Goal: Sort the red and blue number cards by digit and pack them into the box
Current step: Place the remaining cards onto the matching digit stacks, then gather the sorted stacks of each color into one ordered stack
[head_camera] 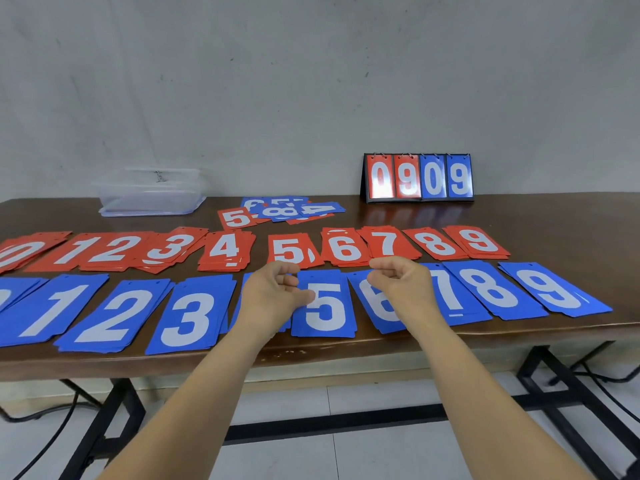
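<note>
Item: unsorted heap of cards (284,212), straight beyond your fingers (285,270), spread crosswise. Your left hand (273,289) nearer than right hand (401,282); both loosely curled, holding nothing.

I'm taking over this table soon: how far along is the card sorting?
Done: the red row and the blue row each run in piles from 0 to 9. In hand: nothing; the left hand and right hand hover empty over the middle of the blue row. Left: the small mixed heap behind the rows needs sorting, and no cards seem to be packed in the clear box yet.
</note>
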The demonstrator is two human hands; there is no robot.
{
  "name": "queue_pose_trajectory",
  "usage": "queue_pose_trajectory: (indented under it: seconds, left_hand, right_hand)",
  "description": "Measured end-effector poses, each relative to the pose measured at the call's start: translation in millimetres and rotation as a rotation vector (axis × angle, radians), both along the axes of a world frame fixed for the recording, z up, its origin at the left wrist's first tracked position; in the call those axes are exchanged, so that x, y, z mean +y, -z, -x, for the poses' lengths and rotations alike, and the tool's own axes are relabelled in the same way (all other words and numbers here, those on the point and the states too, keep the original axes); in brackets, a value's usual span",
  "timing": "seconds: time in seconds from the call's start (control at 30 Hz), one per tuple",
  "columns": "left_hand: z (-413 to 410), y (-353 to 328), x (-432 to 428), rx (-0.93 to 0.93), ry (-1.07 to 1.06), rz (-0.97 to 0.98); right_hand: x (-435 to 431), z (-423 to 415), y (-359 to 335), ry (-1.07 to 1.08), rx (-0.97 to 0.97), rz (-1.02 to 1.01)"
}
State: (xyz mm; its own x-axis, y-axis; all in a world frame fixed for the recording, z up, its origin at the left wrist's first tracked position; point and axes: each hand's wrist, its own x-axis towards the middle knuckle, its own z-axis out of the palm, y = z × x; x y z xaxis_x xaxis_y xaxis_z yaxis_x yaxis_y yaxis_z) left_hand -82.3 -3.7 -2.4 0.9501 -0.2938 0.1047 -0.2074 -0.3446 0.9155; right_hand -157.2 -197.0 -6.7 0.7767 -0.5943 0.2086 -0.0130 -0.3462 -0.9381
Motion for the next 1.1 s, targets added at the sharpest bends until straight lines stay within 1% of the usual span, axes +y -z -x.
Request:
queue_pose_trajectory:
  seconds: [0.17, 0.37, 0.53, 0.77, 0.83, 0.93, 1.03, 1.1]
  left_hand:
    - [-35.2, -22.2, -7.3, -0.023, 0.047, 0.033]
    - [-112.9, -51.7, -14.7, -0.070, 0.054, 0.068]
    - [-192.3, -52.7, -13.9, -0.086, 0.039, 0.064]
    - [-276.0, -32.0, -35.4, -0.059, 0.037, -0.016]
    - [-296.6, -24.7, -44.2, -0.058, 0.030, -0.045]
    - [-325.3, -15.0, -56.1, -0.070, 0.032, -0.112]
    - [-351.0, -1.6, -65.4, -0.116, 0.043, -0.218]
    - [-362.5, 6.1, -70.0, -0.146, 0.059, -0.309]
  right_hand:
    - [-8.4, -29.9, -13.6, -0.028, -0.011, 0.016]
    - [-19.4, -101.1, -42.8, -0.066, 0.007, 0.073]
    - [-35.2, -176.1, -52.6, -0.040, 0.083, 0.077]
    - [-74.4, -268.8, -29.1, 0.068, 0.263, 0.059]
    - [-86.4, -292.9, -20.9, 0.089, 0.322, 0.111]
    - [-99.9, -327.9, -12.2, 0.114, 0.423, 0.252]
    - [-104.1, -358.1, -7.5, 0.179, 0.632, 0.461]
    - [-102.6, -370.3, -4.7, 0.217, 0.754, 0.552]
